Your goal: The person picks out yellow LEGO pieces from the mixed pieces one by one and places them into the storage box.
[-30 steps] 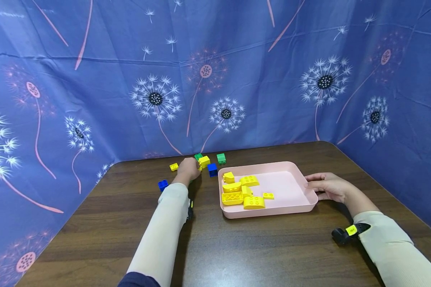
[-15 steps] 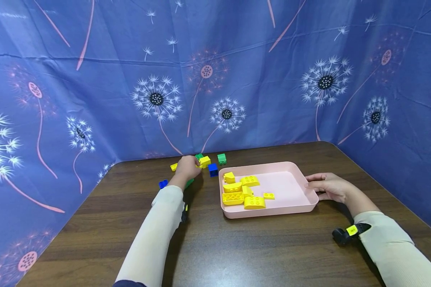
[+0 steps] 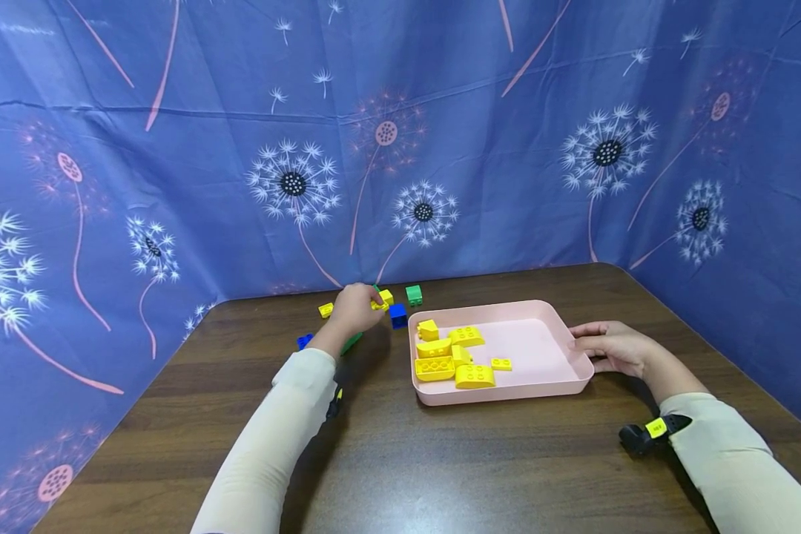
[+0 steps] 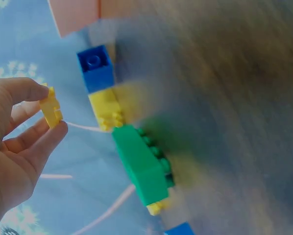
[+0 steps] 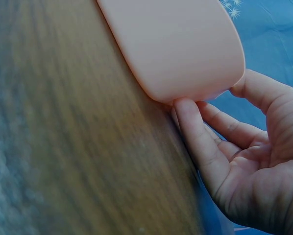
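My left hand [image 3: 355, 308] is over the loose bricks at the back of the table. In the left wrist view its thumb and fingertips pinch a small yellow building brick [image 4: 51, 107]. Just beyond lie a larger yellow brick [image 4: 105, 108], a blue brick [image 4: 95, 69] and a long green brick [image 4: 140, 166]. At the right end of the pink tray [image 3: 534, 341], my right hand [image 3: 615, 348] holds the wall, thumb at the rim and fingers low on the outside. Several yellow bricks, such as an arched one [image 3: 475, 377], lie in the tray's left half.
A small yellow brick [image 3: 325, 310] and a blue brick [image 3: 304, 340] lie left of my left hand. Near the back edge sits a green brick [image 3: 414, 295]. A blue patterned curtain [image 3: 494, 185] rises behind the wooden table [image 3: 480, 467].
My left hand has shifted slightly up and right, and the small yellow brick now shows in its fingertips. The green brick under the wrist has come into view. Right hand and tray stay put.
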Action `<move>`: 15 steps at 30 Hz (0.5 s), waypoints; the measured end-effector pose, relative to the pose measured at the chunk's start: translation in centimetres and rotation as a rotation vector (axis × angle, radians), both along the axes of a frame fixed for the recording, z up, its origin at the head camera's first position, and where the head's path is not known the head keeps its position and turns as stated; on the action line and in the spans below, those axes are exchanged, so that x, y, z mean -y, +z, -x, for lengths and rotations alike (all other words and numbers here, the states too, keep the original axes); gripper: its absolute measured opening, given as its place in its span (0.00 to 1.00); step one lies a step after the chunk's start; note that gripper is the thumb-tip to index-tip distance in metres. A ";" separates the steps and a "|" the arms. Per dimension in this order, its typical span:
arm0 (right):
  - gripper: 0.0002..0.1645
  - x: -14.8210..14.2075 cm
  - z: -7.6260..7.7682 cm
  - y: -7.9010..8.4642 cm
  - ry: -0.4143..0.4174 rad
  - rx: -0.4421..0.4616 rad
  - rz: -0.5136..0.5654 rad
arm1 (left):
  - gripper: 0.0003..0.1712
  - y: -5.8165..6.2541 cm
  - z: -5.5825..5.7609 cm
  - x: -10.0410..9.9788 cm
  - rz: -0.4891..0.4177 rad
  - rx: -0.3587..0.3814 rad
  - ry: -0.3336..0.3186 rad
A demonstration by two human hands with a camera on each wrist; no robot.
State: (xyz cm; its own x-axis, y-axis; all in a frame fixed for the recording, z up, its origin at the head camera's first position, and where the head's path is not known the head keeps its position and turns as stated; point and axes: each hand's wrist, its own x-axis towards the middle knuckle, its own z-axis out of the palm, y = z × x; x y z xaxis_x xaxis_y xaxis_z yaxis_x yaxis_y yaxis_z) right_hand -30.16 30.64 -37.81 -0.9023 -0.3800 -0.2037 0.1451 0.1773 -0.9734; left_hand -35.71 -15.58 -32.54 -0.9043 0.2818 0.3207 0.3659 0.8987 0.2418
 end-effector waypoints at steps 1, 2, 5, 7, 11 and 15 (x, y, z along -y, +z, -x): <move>0.37 0.0 0.0 0.0 -0.001 -0.001 -0.002 | 0.08 0.2 -0.2 -0.3 -0.003 -0.003 -0.010; 0.37 0.0 0.0 0.1 -0.003 -0.003 -0.005 | 0.08 0.5 -0.4 -0.6 -0.001 -0.007 -0.019; 0.38 0.0 0.1 0.1 -0.005 -0.006 -0.012 | 0.08 0.9 -0.9 -1.5 0.005 -0.016 -0.045; 0.37 0.0 0.1 0.0 -0.007 -0.006 -0.013 | 0.09 1.2 -1.3 -2.1 0.015 -0.032 -0.066; 0.37 -0.1 0.2 -0.1 -0.006 -0.003 -0.013 | 0.10 1.4 -2.1 -3.6 0.037 -0.070 -0.135; 0.38 -0.1 0.2 -0.2 -0.007 -0.004 -0.015 | 0.10 1.8 -3.2 -5.4 0.043 -0.058 -0.195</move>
State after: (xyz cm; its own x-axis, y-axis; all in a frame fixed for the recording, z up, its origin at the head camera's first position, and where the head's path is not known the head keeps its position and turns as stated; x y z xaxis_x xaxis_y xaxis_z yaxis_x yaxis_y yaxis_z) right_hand -30.40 30.78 -38.05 -0.9056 -0.3709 -0.2057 0.1427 0.1905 -0.9713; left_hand -32.47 -10.22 -30.74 -0.8118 0.4641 0.3543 0.5459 0.8186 0.1785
